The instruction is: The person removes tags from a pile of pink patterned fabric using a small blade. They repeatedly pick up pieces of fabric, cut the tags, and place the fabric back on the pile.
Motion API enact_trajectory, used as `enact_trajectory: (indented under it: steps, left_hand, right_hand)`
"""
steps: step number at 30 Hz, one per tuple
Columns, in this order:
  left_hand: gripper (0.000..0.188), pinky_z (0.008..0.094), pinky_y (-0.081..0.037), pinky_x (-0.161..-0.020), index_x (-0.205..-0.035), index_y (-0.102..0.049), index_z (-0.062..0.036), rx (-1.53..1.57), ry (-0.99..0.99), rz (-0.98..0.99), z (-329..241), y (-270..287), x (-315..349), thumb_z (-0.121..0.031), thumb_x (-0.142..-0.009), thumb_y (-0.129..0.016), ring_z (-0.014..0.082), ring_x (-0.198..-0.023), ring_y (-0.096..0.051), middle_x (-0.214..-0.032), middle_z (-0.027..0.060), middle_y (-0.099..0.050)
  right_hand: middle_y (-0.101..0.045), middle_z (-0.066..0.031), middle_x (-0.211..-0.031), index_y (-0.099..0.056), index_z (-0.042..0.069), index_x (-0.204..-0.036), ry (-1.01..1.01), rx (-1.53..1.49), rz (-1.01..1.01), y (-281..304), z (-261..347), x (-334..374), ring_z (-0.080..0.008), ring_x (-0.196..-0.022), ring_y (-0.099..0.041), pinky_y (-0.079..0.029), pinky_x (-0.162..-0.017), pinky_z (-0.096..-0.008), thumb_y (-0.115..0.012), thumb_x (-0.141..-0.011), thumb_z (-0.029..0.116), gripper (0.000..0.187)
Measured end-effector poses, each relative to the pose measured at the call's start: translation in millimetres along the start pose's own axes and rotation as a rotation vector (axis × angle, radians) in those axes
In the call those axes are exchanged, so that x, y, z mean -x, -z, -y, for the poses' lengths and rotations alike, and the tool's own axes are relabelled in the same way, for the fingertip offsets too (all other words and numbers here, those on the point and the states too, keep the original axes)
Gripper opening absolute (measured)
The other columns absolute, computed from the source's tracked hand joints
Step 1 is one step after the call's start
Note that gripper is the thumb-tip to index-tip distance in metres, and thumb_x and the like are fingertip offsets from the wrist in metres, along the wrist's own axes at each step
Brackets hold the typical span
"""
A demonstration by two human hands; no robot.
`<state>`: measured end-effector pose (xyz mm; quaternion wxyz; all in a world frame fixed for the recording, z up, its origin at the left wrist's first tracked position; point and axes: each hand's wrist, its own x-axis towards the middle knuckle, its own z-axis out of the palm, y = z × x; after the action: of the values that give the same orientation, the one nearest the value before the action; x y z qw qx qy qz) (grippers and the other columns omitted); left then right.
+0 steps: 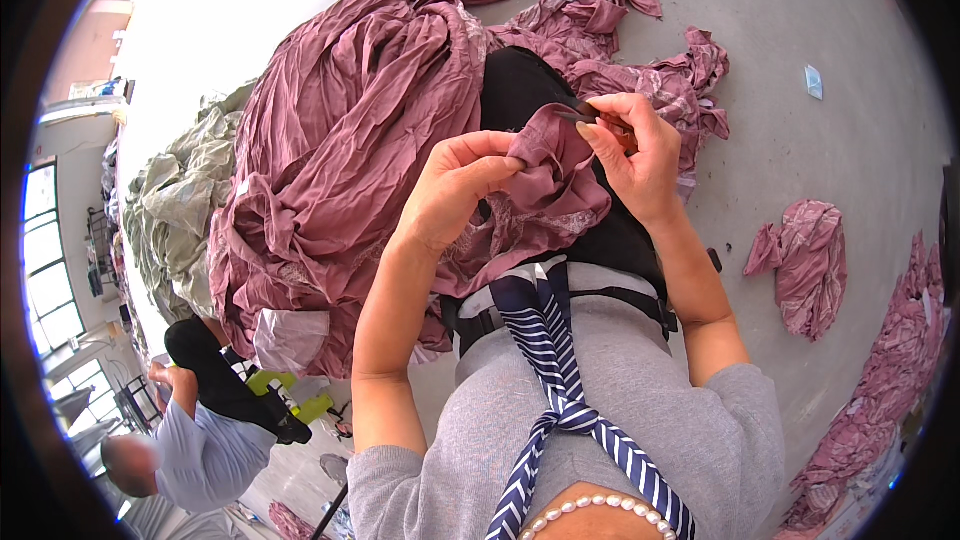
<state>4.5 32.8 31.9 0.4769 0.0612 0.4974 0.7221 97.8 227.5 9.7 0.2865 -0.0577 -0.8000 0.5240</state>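
Note:
A dusty-pink cloth (pixel 555 155) is draped over my lap, its gathered edge raised between my hands. My left hand (pixel 465 180) pinches this edge between thumb and fingers. On the other side, my right hand (pixel 638 155) is closed around what look like small thread snips (pixel 577 118), with a dark blade and an orange-brown part showing at the palm. The blade points left and lies at the cloth's upper edge; whether it touches a thread is too small to tell. More of the cloth hangs down in folds toward my waist.
A big heap of pink cloth (pixel 360 90) rises at the left, with pale green cloth (pixel 180 200) behind it. A pink bundle (pixel 810 270) and a light-blue piece (pixel 813 82) lie on the floor at right. Another person (pixel 215 450) sits at the lower left.

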Motion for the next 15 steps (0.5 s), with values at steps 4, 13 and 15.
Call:
enact_trajectory:
  steps: [4,13,15]
  left_hand:
    - [0.020,0.0307,-0.054,-0.083,-0.107,-0.064,0.0016,0.109,-0.012,0.041,0,5,-2,0.001,-0.088,-0.056,0.0172,-0.089,-0.067,-0.099,0.0100,-0.068]
    - [0.021,0.0311,-0.055,-0.082,-0.107,-0.064,0.0020,0.168,-0.012,0.053,0,10,-4,0.001,-0.088,-0.055,0.0177,-0.088,-0.067,-0.099,0.0108,-0.068]
    - [0.021,0.0311,-0.055,-0.082,-0.108,-0.064,0.0021,0.184,-0.014,0.058,-1,10,-4,0.001,-0.088,-0.055,0.0177,-0.088,-0.067,-0.099,0.0108,-0.068]
  right_hand:
    - [-0.062,-0.0038,-0.078,-0.060,0.001,-0.099,0.016,0.053,0.083,2,-2,9,-0.0078,-0.066,-0.057,-0.047,-0.059,-0.0211,-0.073,-0.084,0.020,0.027]
    - [-0.062,-0.0063,-0.074,-0.061,0.004,-0.094,0.301,0.218,0.040,-5,-7,6,-0.0175,-0.057,-0.060,-0.046,-0.050,-0.0268,-0.077,-0.075,0.019,0.029]
    - [-0.061,-0.0061,-0.073,-0.061,0.004,-0.094,0.291,0.189,0.003,-5,-7,6,-0.0178,-0.056,-0.060,-0.045,-0.050,-0.0269,-0.077,-0.076,0.019,0.029]
